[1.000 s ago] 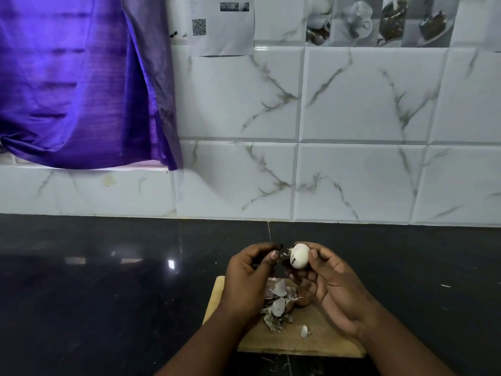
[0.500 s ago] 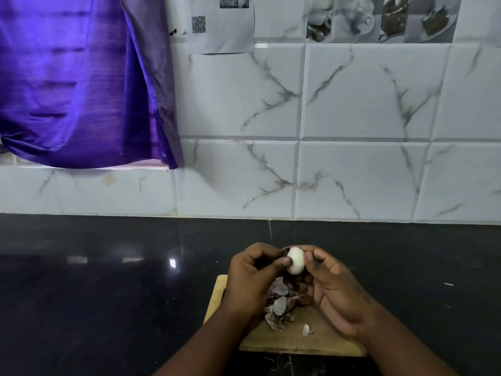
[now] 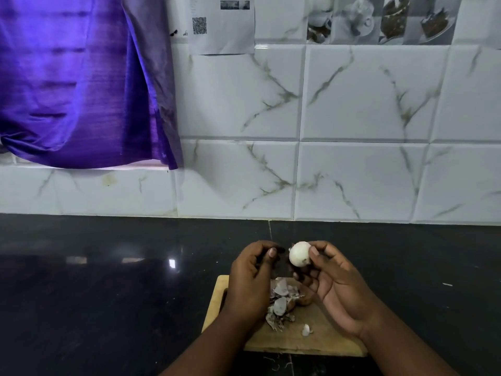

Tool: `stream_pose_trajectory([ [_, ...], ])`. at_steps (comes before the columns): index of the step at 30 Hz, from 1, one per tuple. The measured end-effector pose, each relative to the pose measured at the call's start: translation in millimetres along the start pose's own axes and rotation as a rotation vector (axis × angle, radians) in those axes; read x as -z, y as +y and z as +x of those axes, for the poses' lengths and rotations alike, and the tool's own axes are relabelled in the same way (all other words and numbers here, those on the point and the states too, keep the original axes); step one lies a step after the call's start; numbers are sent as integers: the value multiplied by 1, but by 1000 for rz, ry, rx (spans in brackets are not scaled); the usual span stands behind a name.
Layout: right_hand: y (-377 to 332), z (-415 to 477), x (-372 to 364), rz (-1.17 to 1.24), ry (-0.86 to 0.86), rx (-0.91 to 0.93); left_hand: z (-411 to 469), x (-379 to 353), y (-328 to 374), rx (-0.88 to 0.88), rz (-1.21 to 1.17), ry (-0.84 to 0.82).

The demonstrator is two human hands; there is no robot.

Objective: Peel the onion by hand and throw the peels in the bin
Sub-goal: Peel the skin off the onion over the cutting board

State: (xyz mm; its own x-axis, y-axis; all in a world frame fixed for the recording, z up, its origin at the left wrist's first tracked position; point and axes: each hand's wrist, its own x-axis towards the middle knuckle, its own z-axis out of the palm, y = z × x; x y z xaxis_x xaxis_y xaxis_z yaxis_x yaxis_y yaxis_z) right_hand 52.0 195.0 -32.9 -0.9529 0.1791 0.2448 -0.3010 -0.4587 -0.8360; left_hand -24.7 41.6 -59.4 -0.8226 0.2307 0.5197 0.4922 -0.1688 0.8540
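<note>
Moved: left hand (image 3: 250, 278), thumb drawn off the onion (image 3: 299, 254) it touched half a second ago; a gap now shows between them. Likely one strip has just come away, and the bulb reads white and nearly bare, so peeling is judged almost done. Landmark: wooden cutting board (image 3: 325, 340). On its near part, one small white scrap (image 3: 306, 329). On its middle, the heap of peels (image 3: 282, 302), not yet binned. Above its far edge, left hand with fingers (image 3: 260, 245) curled and thumb against the forefinger; whether a sliver is pinched there cannot be told. Beside it, right hand (image 3: 339, 286), thumb and fingertips pinching the onion, held clear of the board. Under and around the board, black polished desk (image 3: 108, 294). Beyond the board, marbled tiled wall (image 3: 366, 104); beyond and left, purple cloth (image 3: 76, 82); beyond and highest, paper sheet (image 3: 222, 25) with a square code. Bin: not in view.
</note>
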Motion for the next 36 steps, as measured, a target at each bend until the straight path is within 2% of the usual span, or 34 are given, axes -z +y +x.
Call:
stream_pose_trajectory([
  [4,0,1,-1,-28,47,-50,0,-4,8,86,-161,-84],
  [8,0,1,0,-34,25,-102,1,-4,11,143,-264,-147],
  [14,3,-2,-4,7,-77,-122,4,-2,8,259,-376,-18],
  [18,3,-2,-5,-40,-90,-127,1,-2,10,260,-377,34],
  [23,1,1,-4,-37,50,-86,4,1,4,149,-146,133],
  [25,0,3,-2,-44,124,-69,-1,0,9,65,-34,64],
  [28,4,4,-1,-98,139,-74,-6,-2,9,-140,178,-80],
  [30,6,5,-1,-133,135,-80,-3,-2,5,-241,282,-49],
  [34,6,5,-1,-177,136,-65,-1,0,3,-388,370,19],
  [36,5,6,1,-182,167,-41,-2,-3,3,-388,364,24],
])
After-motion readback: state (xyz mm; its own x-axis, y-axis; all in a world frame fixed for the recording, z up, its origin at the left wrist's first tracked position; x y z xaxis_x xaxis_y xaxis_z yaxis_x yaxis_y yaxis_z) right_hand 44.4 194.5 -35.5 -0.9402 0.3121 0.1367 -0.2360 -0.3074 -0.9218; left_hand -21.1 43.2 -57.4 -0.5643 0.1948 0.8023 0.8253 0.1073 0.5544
